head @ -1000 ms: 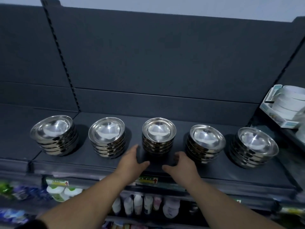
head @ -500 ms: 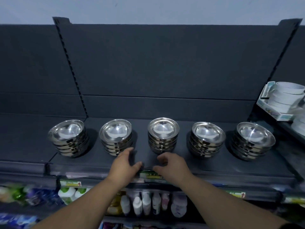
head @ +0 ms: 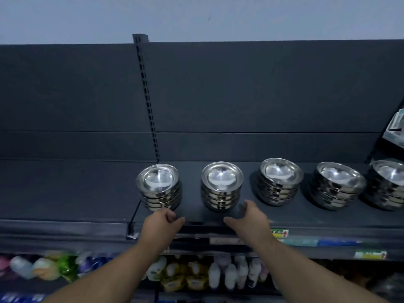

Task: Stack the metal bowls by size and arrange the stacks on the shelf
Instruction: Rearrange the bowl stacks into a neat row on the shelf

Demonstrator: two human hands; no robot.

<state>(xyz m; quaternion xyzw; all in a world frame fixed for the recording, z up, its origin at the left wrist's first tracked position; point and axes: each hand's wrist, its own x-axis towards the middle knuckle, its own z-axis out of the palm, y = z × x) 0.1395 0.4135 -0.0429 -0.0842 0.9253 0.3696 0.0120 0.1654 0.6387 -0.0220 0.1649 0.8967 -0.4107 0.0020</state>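
Observation:
Several stacks of shiny metal bowls stand in a row on the dark shelf. The leftmost stack sits by the shelf's left end, and the second stack is beside it. Further right come a third stack, a fourth and one cut off by the frame edge. My left hand hovers at the shelf's front edge just below the leftmost stack, fingers loosely curled, holding nothing. My right hand is spread at the lower right of the second stack, not touching it.
A slotted upright post divides the back panel above the leftmost stack. Another dark shelf section extends to the left. Price labels line the shelf front. Bottles and packets fill the lower shelf. A boxed item sits at the far right.
Both hands have moved left, from either side of the middle stack to either side of the second stack from the left. The view has swung left too.

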